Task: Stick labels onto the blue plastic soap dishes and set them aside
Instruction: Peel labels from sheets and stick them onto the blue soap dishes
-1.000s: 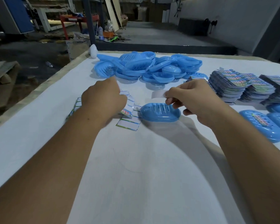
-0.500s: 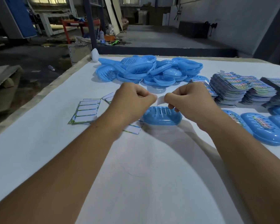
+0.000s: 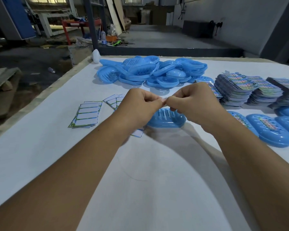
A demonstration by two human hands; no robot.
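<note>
A blue slotted soap dish (image 3: 167, 120) lies on the white table just under my hands. My left hand (image 3: 140, 105) and my right hand (image 3: 195, 102) meet fingertip to fingertip above it, pinching a small label (image 3: 164, 99) that is mostly hidden between the fingers. Labelled soap dishes (image 3: 270, 130) lie in a row at the right. A pile of unlabelled blue dishes (image 3: 150, 70) sits at the back of the table.
Sheets of white label backing (image 3: 87, 116) lie left of my hands, more under my left wrist. Stacks of colourful printed labels (image 3: 250, 90) stand at the right rear. The table's left edge (image 3: 40, 97) drops to a cluttered workshop floor.
My left hand left the label sheets and moved right to meet my right hand. Both hands now pinch the label together above the dish.
</note>
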